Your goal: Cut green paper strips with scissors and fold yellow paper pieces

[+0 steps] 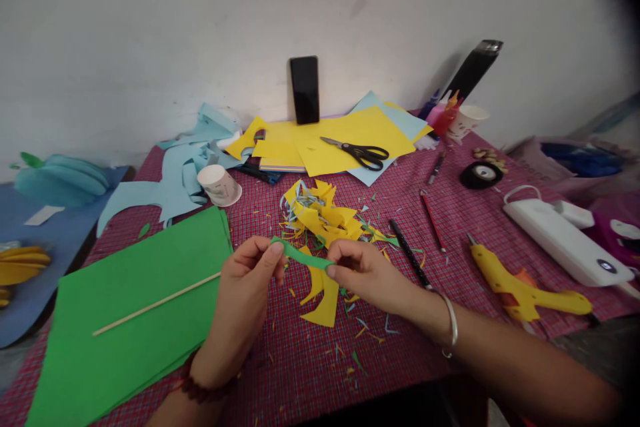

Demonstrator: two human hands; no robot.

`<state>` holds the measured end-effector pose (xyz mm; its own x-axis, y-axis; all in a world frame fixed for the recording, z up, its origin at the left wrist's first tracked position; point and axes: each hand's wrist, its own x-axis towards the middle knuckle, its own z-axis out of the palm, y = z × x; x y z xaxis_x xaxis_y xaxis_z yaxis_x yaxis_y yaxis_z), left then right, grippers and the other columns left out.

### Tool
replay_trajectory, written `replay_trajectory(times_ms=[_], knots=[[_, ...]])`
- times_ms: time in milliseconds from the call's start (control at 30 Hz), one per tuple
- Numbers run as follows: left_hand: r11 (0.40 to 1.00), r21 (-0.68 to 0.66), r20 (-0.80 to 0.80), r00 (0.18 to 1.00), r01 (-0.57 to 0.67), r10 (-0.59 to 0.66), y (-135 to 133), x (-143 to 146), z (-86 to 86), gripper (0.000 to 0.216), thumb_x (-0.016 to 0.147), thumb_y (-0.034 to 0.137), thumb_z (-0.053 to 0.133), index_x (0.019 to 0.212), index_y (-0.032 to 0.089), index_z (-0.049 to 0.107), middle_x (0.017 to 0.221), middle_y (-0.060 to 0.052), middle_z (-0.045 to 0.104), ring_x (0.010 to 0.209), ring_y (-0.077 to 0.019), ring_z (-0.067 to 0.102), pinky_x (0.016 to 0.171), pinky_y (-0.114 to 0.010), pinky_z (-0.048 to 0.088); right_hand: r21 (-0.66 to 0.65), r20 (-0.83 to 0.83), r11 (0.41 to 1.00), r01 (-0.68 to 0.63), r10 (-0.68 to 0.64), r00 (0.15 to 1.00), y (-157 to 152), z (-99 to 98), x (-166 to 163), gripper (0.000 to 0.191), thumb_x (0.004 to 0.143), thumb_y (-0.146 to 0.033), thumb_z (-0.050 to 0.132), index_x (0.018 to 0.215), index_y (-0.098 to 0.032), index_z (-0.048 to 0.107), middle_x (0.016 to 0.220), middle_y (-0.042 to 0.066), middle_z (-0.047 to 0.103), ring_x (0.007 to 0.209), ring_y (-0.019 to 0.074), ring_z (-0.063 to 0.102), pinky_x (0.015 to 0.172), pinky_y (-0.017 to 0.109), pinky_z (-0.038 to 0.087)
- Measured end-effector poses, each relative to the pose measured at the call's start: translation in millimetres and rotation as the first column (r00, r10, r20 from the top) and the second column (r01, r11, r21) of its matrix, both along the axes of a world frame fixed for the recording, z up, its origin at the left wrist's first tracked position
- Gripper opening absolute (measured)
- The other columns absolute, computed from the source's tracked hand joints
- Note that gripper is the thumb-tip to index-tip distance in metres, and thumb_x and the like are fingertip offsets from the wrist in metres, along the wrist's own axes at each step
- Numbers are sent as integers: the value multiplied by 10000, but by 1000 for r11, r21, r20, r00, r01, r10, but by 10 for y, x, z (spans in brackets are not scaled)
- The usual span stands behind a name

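A narrow green paper strip point(305, 257) is stretched between my two hands, curving slightly. My left hand point(253, 273) pinches its left end between thumb and fingers. At the strip's other end, my right hand point(357, 270) has thumb and fingertips closed on it. Behind and below the strip lies a heap of yellow paper scraps point(325, 213), mixed with thin pale-blue and green bits. To the left, large green sheets point(135, 267) are stacked, with a thin wooden stick point(155, 305) resting on top, its right end hidden behind my left hand.
Black-handled scissors point(363, 152) lie on yellow sheets point(395, 127) at the back. A phone point(305, 90) leans against the wall. A paper cup point(219, 185) is tipped over. Rightward are a black pen point(410, 253), a red pencil point(433, 220), a yellow glue gun point(525, 283) and a white power strip point(565, 240).
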<state>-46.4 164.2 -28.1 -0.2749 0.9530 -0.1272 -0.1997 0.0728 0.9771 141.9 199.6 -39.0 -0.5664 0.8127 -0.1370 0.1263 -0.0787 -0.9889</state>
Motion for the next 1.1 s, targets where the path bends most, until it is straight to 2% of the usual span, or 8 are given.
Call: replay_trajectory(times_ms=[167, 367, 433, 567, 700, 767, 933, 1100], knots=[[997, 2, -31, 997, 76, -75, -51, 74, -59, 204, 788, 279, 683, 642, 168, 593, 560, 44, 558, 512, -67, 464, 508, -183, 378, 23, -35, 999, -38, 38, 999, -19, 6, -35, 173, 782, -310, 609, 728, -180, 509, 626, -55, 420, 549, 83, 362, 488, 223, 276], [970, -19, -29, 970, 243, -243, -140, 181, -155, 250, 812, 295, 667, 615, 164, 587, 553, 38, 546, 521, -70, 454, 517, -192, 371, 162, -45, 985, -53, 61, 997, -27, -15, -68, 194, 828, -274, 575, 673, -164, 534, 627, -37, 463, 605, 100, 420, 558, 236, 335], [980, -7, -34, 979, 200, -200, -132, 165, -152, 245, 811, 289, 668, 617, 165, 587, 549, 43, 539, 520, -67, 450, 517, -186, 369, 165, -40, 985, -49, 57, 998, -20, -25, -60, 208, 822, -265, 582, 651, -172, 510, 601, -50, 422, 576, 93, 386, 534, 233, 308], [998, 47, -25, 999, -32, 33, -22, -5, -81, 214, 784, 266, 688, 625, 168, 584, 549, 47, 556, 512, -60, 457, 507, -168, 369, 61, -38, 998, -26, 29, 999, -6, -50, -24, 205, 804, -287, 585, 653, -187, 488, 559, -68, 368, 512, 83, 326, 481, 233, 246], [985, 50, 48, 985, -167, 164, 105, -197, -1, 175, 697, 234, 737, 630, 161, 593, 541, 47, 569, 475, -52, 458, 465, -154, 359, -22, -20, 1000, -4, 3, 1000, 1, -69, -5, 164, 794, -304, 572, 690, -188, 521, 552, -62, 401, 494, 87, 344, 472, 241, 240], [987, 24, 69, 985, -161, 159, 122, -215, 17, 180, 676, 238, 749, 628, 157, 595, 532, 44, 568, 461, -51, 457, 448, -150, 352, -21, -28, 999, 28, -29, 999, 3, -67, -13, 151, 790, -301, 576, 705, -185, 532, 584, -50, 430, 520, 91, 370, 484, 242, 264], [999, -10, 69, 997, -42, 43, 40, -78, 13, 231, 692, 275, 757, 599, 148, 587, 520, 42, 558, 458, -47, 449, 442, -147, 351, -35, -160, 999, 30, -36, 986, 2, -47, -45, 184, 760, -319, 624, 850, -175, 552, 717, -24, 501, 612, 101, 434, 537, 243, 336], [1000, -6, 76, 997, 26, -25, -13, 7, 3, 255, 730, 289, 741, 600, 149, 572, 523, 40, 558, 469, -48, 461, 459, -149, 374, -49, -100, 999, 15, -20, 995, -4, -60, -54, 180, 753, -313, 609, 700, -187, 491, 592, -63, 411, 513, 77, 346, 470, 231, 267]])
